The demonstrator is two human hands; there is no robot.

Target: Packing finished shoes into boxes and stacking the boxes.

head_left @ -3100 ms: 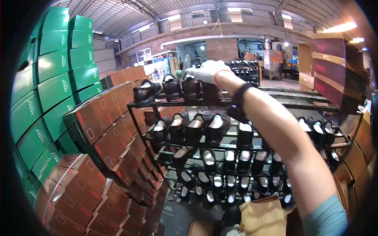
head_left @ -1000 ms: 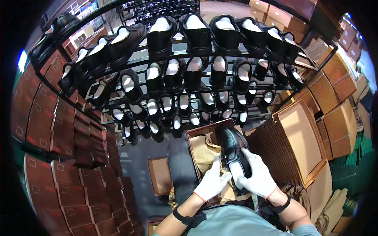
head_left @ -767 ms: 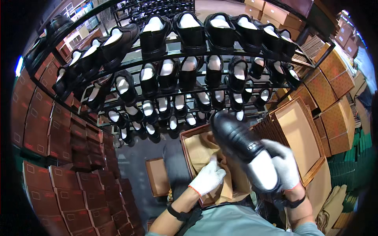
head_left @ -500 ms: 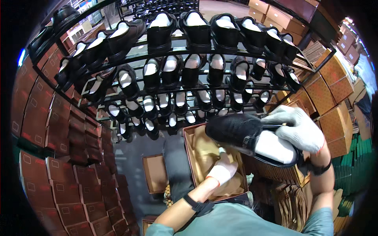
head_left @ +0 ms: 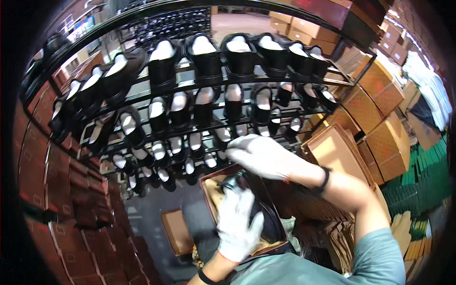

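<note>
In front of me an open reddish-brown shoebox [head_left: 205, 190], lined with tan paper, holds a glossy black shoe [head_left: 270, 222]. My left hand [head_left: 239, 225], in a white glove, lies over the shoe with its fingers spread; they hide part of it. Above the far end of the box, my gloved right hand [head_left: 259, 156] reaches across to the left, fingers stretched out and slightly blurred, with nothing visible in it. Just beyond its fingertips stands a black rack [head_left: 137, 91] with rows of black shoes [head_left: 204, 59] stuffed with white filling.
Stacked reddish-brown shoeboxes [head_left: 66, 228] line the left side. A shallow open carton [head_left: 176, 232] is on the floor beside my box. To the right are a tan-lined box piece [head_left: 339, 154], patterned brown cartons [head_left: 387, 147], folded cardboard [head_left: 342, 242] and green sheets [head_left: 418, 185].
The black shoe has gone from my right hand, and a black shoe now lies in the box. My right hand has moved left toward the rack; the view has shifted right.
</note>
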